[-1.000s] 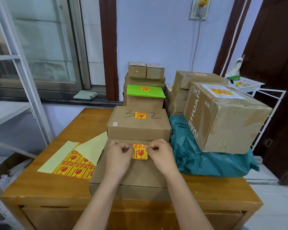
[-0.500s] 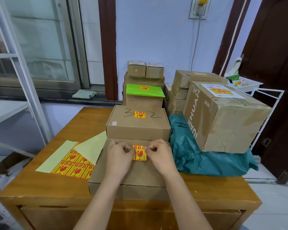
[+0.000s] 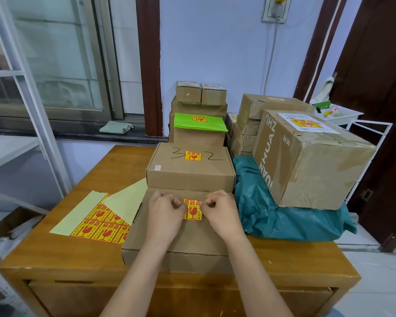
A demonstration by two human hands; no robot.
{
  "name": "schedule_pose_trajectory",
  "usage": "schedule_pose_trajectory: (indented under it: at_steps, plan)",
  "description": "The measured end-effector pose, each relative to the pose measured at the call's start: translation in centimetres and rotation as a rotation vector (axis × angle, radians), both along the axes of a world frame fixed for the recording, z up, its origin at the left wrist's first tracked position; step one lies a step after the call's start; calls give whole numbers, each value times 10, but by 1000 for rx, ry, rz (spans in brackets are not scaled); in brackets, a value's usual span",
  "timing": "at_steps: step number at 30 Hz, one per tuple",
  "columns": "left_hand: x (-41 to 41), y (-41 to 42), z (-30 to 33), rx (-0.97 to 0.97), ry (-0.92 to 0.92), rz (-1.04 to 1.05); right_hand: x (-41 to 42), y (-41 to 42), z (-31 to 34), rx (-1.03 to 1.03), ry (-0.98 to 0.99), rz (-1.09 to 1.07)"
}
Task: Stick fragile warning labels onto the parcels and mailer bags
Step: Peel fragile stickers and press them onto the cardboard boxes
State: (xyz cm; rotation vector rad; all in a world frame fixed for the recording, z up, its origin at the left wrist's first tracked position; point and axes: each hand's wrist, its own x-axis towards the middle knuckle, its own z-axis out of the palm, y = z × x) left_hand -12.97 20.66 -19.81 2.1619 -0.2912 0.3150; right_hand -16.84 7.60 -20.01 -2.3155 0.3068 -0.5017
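Hands meet on the nearest flat box (image 3: pixel 181 236), left hand (image 3: pixel 165 213) and right hand (image 3: pixel 222 211) each pinching a top corner of the upright fragile label (image 3: pixel 193 210) between them, equally close, with labelled parcels stacked beyond.

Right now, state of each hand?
Left hand: fingers curled, pinching the left edge of the yellow-and-red fragile label on the flat brown cardboard box.
Right hand: fingers curled, pinching the label's right edge.
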Motion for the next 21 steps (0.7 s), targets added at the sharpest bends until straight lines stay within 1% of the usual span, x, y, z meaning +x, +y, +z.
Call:
schedule_pose_trajectory:
  at_steps: [21]
  plan:
    - [7,-2,-8,35,-15,-19,2,3,-1,-88,26,-17]
